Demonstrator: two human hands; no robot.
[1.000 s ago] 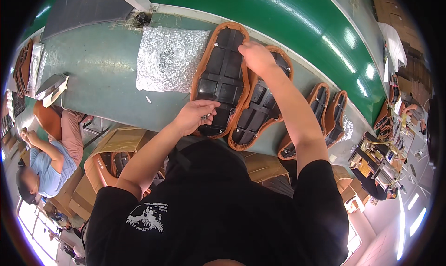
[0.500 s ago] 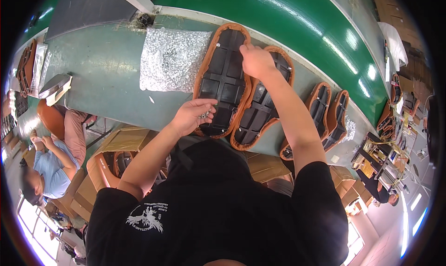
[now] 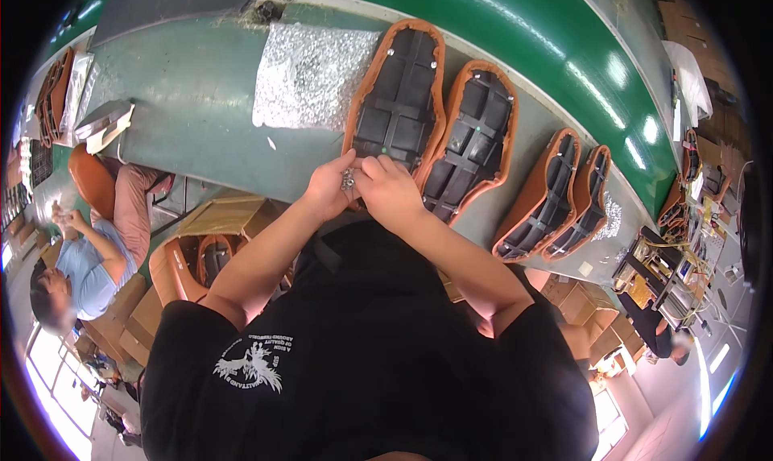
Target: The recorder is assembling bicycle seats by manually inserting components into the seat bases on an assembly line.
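Two brown seats lie upside down on the grey-green bench, showing black ribbed undersides. My hands meet at the near end of the left seat (image 3: 398,90). My left hand (image 3: 326,191) is cupped around a cluster of small silvery metal pieces (image 3: 348,179). The fingertips of my right hand (image 3: 393,189) pinch into that cluster. The second seat (image 3: 475,139) lies just right of my right hand. On the bench left of the seats is a wide patch of the same silvery pieces (image 3: 310,74).
Two more brown seats (image 3: 564,199) stand on edge further right. A green belt (image 3: 564,58) runs along the far side of the bench. A seated person in a light blue shirt (image 3: 76,272) is at left, beside cardboard boxes (image 3: 221,215). A cluttered worktable (image 3: 668,264) stands at right.
My right hand has drawn back from the far part of the left seat to my left hand. My left hand has shifted slightly right; both now meet over the metal pieces.
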